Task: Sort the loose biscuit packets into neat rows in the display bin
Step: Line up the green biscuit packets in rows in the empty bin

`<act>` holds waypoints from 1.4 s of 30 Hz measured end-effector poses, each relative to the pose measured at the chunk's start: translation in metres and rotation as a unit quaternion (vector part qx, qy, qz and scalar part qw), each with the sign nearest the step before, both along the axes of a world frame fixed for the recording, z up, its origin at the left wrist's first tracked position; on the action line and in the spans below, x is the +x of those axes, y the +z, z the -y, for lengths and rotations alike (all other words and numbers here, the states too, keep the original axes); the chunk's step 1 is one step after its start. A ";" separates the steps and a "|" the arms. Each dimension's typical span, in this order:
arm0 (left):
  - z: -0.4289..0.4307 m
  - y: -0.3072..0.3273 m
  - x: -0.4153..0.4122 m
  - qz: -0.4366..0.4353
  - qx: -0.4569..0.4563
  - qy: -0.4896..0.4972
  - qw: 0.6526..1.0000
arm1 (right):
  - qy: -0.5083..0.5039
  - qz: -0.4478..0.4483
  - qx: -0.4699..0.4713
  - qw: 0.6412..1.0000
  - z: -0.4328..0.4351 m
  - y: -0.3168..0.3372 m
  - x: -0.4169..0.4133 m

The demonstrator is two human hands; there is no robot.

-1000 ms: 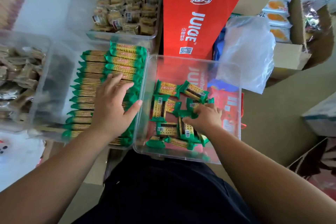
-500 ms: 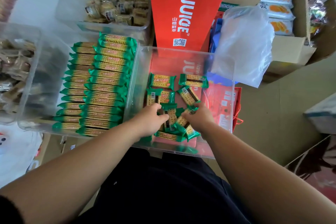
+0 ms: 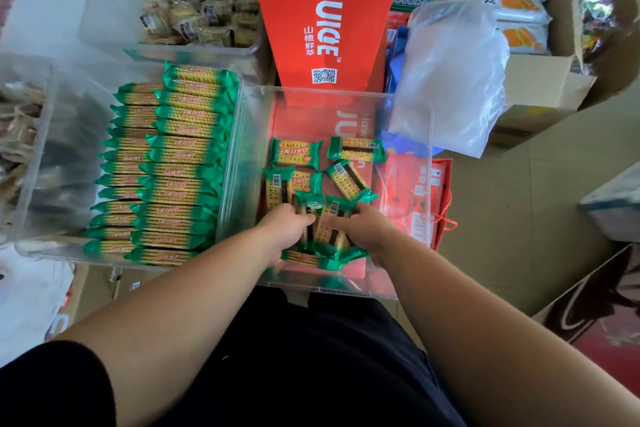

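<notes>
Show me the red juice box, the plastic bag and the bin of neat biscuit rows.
Red juice box [image 3: 325, 10], head view, its front panel.
Plastic bag [image 3: 450, 80], head view, its middle.
Bin of neat rows [image 3: 69, 166], head view, its bare left side.

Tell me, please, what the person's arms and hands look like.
The left hand and right hand are ungloved, with no ring, watch or bracelet visible. The left forearm and right forearm are bare. A black short sleeve covers the left upper arm; no right sleeve shows.
</notes>
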State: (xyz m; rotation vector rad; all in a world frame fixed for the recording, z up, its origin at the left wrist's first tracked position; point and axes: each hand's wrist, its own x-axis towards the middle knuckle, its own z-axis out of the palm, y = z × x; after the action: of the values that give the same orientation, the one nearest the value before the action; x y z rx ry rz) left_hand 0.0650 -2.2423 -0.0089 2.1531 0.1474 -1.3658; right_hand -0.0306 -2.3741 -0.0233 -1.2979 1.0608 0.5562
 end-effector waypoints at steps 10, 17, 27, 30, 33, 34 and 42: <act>0.001 0.030 -0.001 0.052 -0.082 0.073 0.993 | -0.153 0.149 0.080 0.974 0.010 0.032 0.001; -0.010 0.068 0.004 -0.044 -0.249 0.189 0.949 | -0.147 0.226 -0.075 0.960 -0.002 0.061 0.015; -0.044 0.112 0.032 0.198 -0.197 0.153 0.948 | 0.106 0.094 -0.319 0.937 0.051 0.025 0.065; -0.061 0.125 0.039 0.235 -0.191 0.156 0.940 | 0.250 0.007 -0.380 0.890 0.067 -0.006 0.077; -0.078 0.132 0.046 0.202 -0.205 0.220 0.932 | 0.300 -0.024 -0.436 0.848 0.067 -0.015 0.079; -0.085 0.133 0.048 0.183 -0.214 0.247 0.927 | 0.309 -0.032 -0.444 0.841 0.066 -0.015 0.078; -0.112 0.138 0.056 0.174 -0.209 0.280 0.921 | 0.185 0.002 -0.398 0.899 0.068 -0.010 0.068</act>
State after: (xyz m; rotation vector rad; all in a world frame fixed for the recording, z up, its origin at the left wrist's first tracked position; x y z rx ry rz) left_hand 0.1206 -2.1308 0.1290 1.7614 0.2796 -0.6086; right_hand 0.0371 -2.4418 -0.0330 -2.2530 1.0832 0.3987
